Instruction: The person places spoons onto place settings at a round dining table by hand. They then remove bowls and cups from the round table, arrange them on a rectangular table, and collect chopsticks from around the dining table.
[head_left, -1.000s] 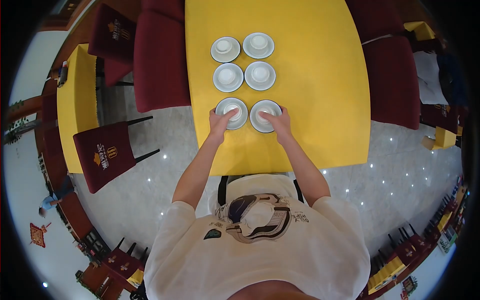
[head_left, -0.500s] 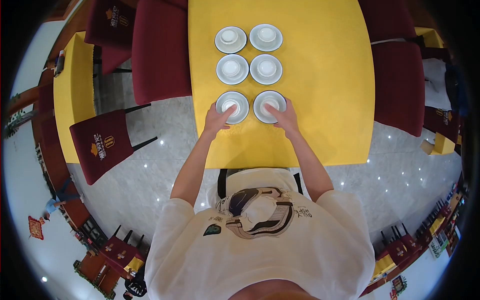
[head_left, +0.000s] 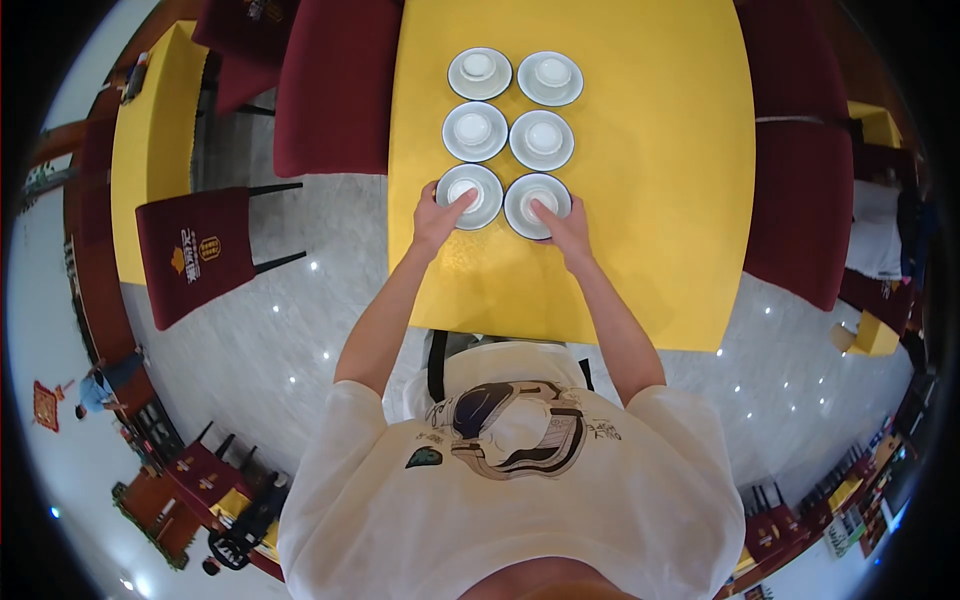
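Note:
My left hand (head_left: 438,218) grips the near left white dark-rimmed plate (head_left: 491,211), its thumb on the small white dish (head_left: 460,188) stacked in the middle. On the near right plate (head_left: 514,212), my right hand (head_left: 570,232) has its fingers around the outer edge and its thumb pressing on the stacked small dish (head_left: 542,198). Both plates rest on the yellow tablecloth (head_left: 650,200). Beyond them stand matching sets in two columns, with a middle left plate (head_left: 475,155) and a middle right plate (head_left: 542,163) closest. The fingers under the rims are hidden.
Dark red chairs line the table on the left (head_left: 335,90) and right (head_left: 800,200). A separate red chair (head_left: 195,250) stands on the grey floor further left, near another yellow table (head_left: 150,150). Other people (head_left: 245,525) are in the background at the lower left.
The camera view has turned slightly. Both hands and the two near plates have moved a little away from me, closer to the middle row. The hold on each plate looks the same.

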